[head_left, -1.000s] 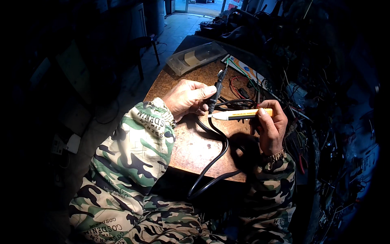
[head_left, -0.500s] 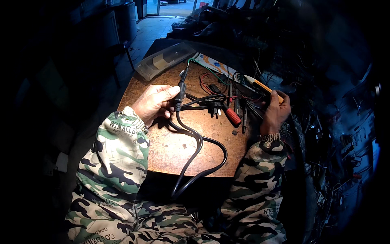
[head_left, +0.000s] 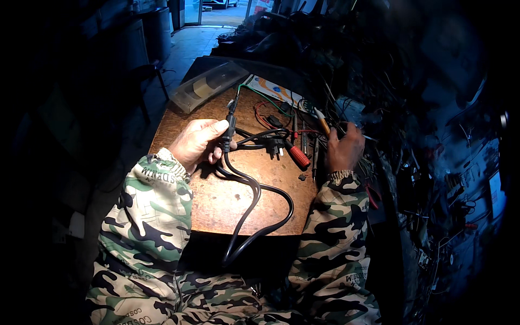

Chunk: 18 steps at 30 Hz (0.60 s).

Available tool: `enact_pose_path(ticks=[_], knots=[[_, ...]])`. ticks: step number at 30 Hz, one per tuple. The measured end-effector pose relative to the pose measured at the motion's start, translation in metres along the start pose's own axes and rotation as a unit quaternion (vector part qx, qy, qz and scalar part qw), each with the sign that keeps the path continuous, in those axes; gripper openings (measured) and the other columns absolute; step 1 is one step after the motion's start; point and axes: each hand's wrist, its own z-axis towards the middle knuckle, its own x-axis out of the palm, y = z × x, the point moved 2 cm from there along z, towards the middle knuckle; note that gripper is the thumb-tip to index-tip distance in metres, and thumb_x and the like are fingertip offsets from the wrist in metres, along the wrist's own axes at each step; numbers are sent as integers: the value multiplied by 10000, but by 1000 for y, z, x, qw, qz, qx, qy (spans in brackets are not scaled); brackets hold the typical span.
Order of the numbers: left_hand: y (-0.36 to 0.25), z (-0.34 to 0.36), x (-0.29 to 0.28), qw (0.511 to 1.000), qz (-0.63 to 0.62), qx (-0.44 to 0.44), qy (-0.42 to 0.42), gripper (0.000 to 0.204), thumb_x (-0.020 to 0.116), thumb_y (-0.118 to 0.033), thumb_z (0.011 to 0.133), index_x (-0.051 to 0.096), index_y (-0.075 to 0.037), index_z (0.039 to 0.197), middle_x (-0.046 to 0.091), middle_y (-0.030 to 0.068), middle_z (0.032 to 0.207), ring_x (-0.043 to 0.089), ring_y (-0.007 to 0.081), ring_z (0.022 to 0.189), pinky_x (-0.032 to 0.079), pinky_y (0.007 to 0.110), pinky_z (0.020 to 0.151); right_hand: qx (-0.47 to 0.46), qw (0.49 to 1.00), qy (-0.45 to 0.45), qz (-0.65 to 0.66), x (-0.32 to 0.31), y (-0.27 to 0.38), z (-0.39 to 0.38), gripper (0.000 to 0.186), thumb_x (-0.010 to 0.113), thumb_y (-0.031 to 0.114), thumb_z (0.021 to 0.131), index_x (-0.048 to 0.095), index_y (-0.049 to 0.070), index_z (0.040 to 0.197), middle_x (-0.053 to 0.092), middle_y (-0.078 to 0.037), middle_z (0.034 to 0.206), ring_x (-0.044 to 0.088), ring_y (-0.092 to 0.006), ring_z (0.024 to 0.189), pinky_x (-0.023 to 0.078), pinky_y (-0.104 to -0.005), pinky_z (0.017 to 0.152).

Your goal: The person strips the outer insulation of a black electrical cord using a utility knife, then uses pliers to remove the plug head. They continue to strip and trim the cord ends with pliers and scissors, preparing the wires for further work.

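My left hand (head_left: 197, 142) is closed on the black connector end of a power cord (head_left: 229, 130), thumb on top. A dark clip (head_left: 232, 104) with a green wire (head_left: 241, 86) is attached at its upper end. The cord loops down past the table's near edge, and its black plug (head_left: 275, 143) rests on the tabletop. On the right, my right hand (head_left: 345, 149) has its thumb and fingers at the lower end of a yellow pen-shaped tester (head_left: 324, 124) with a pale tip; part of its grip is hidden. A red-handled tool (head_left: 299, 157) lies just left of that hand.
The wooden table (head_left: 233, 197) carries a clear plastic tray (head_left: 208, 86) at the far left and a white printed box (head_left: 275, 91) beside it. Red wires (head_left: 261, 112) and thin probes lie near the right edge. Cluttered cables and parts fill the dark right side.
My right hand has moved down and left, bringing the yellow tester lower and steeper, close to the tools. The left hand keeps its hold on the connector. The view has shifted slightly.
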Motion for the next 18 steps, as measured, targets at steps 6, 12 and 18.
enact_pose_path(ticks=[6, 12, 18], knots=[[-7, -11, -5, 1000, 3, 11, -21, 295, 568, -343, 1027, 616, -59, 968, 702, 96, 842, 588, 67, 584, 452, 201, 492, -56, 971, 231, 12, 9, 44, -5, 409, 772, 419, 781, 757, 17, 852, 693, -200, 711, 697, -343, 705, 550, -438, 681], [-8, -11, -4, 1000, 7, 14, -15, 293, 569, -337, 1027, 612, -55, 962, 701, 107, 844, 579, 66, 573, 449, 202, 489, -40, 966, 254, -35, 9, 47, -4, 345, 730, 323, 778, 717, -22, 780, 694, -241, 794, 695, -397, 764, 549, -472, 714], [-6, -18, -14, 999, 3, 5, -39, 302, 587, -361, 1014, 595, -76, 912, 704, 91, 859, 571, 56, 590, 444, 199, 495, -46, 989, 138, 1, 5, 60, -8, 297, 638, 248, 891, 624, -47, 918, 688, -269, 830, 689, -438, 803, 543, -496, 706]])
